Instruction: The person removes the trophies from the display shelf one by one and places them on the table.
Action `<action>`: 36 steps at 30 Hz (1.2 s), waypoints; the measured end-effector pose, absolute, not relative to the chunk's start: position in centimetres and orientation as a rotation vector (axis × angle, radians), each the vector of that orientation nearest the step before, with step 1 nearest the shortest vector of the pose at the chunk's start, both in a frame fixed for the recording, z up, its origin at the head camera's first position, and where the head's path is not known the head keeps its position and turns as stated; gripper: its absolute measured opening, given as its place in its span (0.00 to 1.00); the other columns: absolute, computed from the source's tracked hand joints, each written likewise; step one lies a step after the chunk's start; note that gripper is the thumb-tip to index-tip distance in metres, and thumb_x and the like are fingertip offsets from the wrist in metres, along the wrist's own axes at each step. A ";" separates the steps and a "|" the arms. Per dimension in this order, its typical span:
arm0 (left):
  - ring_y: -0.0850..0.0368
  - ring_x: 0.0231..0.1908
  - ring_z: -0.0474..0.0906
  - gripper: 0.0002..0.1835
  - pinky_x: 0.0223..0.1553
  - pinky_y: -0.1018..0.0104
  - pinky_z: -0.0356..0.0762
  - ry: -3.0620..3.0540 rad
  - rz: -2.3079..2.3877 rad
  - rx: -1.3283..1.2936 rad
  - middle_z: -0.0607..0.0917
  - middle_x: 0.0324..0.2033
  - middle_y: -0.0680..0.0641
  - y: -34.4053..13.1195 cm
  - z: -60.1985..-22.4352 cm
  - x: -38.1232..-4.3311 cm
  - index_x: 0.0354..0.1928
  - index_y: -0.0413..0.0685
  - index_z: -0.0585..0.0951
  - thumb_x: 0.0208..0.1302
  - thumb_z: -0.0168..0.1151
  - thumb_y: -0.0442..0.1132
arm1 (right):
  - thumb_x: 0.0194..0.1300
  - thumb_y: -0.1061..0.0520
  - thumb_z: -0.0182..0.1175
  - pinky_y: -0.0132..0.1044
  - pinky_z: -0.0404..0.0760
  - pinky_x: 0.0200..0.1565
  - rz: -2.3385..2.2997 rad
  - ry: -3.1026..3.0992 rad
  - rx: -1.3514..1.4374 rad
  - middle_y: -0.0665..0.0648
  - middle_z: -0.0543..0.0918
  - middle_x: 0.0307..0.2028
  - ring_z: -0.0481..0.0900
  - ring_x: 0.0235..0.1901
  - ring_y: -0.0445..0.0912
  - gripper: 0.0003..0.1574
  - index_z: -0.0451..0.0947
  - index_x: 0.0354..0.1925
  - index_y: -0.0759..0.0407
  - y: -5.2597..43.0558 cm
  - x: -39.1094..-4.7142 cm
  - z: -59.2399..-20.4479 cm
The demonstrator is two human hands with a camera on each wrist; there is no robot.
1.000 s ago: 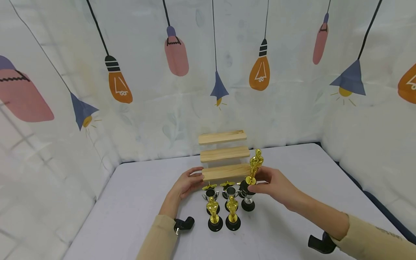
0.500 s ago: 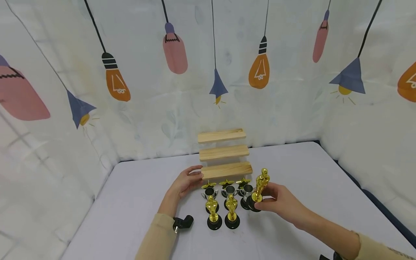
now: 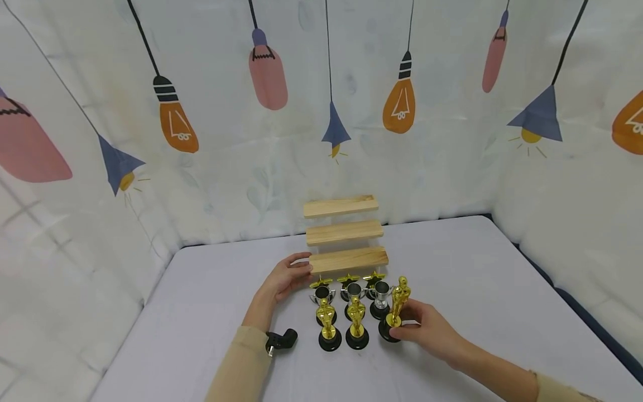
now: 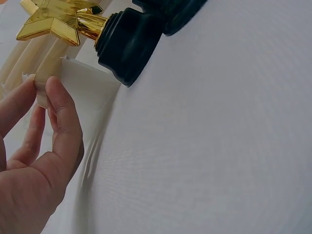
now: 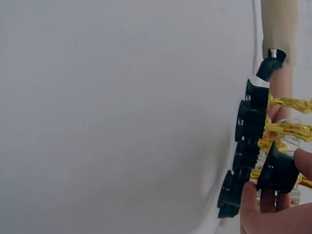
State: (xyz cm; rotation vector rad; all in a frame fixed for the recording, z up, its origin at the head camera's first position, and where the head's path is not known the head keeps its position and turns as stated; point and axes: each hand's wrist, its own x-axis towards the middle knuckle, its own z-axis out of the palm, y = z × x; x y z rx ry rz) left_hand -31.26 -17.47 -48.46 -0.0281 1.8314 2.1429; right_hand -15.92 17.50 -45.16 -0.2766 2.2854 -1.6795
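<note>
My right hand (image 3: pixel 429 335) grips a gold figure trophy (image 3: pixel 400 298) by its round black base (image 5: pixel 278 170), with the figure leaning slightly right. It is at the right end of the front row, beside two matching gold figure trophies (image 3: pixel 356 315). In the left wrist view, the fingertips of my left hand (image 4: pixel 46 165) pinch the end of a wooden board (image 4: pixel 48 66). That is the left end of the lowest board on a three-step wooden rack (image 3: pixel 349 260). A gold star trophy (image 4: pixel 51 24) stands close to this hand.
Behind the front row stand silver cup trophies (image 3: pixel 381 296), and behind those gold star trophies (image 3: pixel 348 279), right in front of the rack. A white cloth covers the table (image 3: pixel 211 312). A curtain with printed lamps (image 3: pixel 241 167) closes off the back and sides.
My right hand has brought the gold figure trophy down and toward me, from over the silver cup at the right to the front row's right end. The left hand stays at the board.
</note>
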 end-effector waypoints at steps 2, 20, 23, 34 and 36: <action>0.52 0.46 0.83 0.30 0.46 0.64 0.84 1.829 2.142 -0.029 0.79 0.56 0.37 -17.5 -48.4 -31.2 0.71 0.39 0.70 0.69 0.65 0.27 | 0.62 0.60 0.73 0.40 0.83 0.50 -1.690 2.282 -0.293 0.59 0.83 0.49 0.80 0.53 0.55 0.34 0.73 0.61 0.73 17.4 -16.0 -45.7; 0.52 0.45 0.83 0.28 0.46 0.63 0.85 1.859 2.142 -0.021 0.80 0.54 0.37 -17.3 -48.9 -31.2 0.70 0.38 0.71 0.69 0.64 0.26 | 0.58 0.61 0.76 0.44 0.83 0.52 -1.576 2.462 -0.300 0.56 0.83 0.44 0.82 0.47 0.51 0.25 0.77 0.49 0.68 16.8 -16.6 -47.8; 0.52 0.45 0.82 0.28 0.47 0.61 0.84 1.868 2.141 -0.013 0.80 0.53 0.37 -17.3 -49.0 -31.2 0.70 0.38 0.72 0.69 0.65 0.26 | 0.57 0.59 0.77 0.47 0.82 0.51 -1.518 2.522 -0.299 0.53 0.83 0.42 0.80 0.44 0.48 0.25 0.78 0.48 0.67 16.7 -16.8 -47.9; 0.52 0.45 0.82 0.28 0.48 0.61 0.84 1.878 2.138 -0.018 0.80 0.52 0.39 -17.5 -48.7 -31.1 0.70 0.38 0.72 0.69 0.64 0.26 | 0.53 0.58 0.79 0.36 0.78 0.41 -1.436 2.607 -0.382 0.51 0.81 0.39 0.76 0.40 0.47 0.30 0.78 0.51 0.65 16.3 -17.5 -48.9; 0.52 0.45 0.83 0.27 0.48 0.59 0.84 1.906 2.126 -0.005 0.81 0.52 0.38 -17.5 -48.8 -31.0 0.69 0.38 0.72 0.69 0.65 0.27 | 0.51 0.58 0.80 0.36 0.78 0.40 -1.424 2.612 -0.398 0.51 0.81 0.38 0.76 0.40 0.47 0.31 0.78 0.50 0.65 16.4 -17.5 -49.0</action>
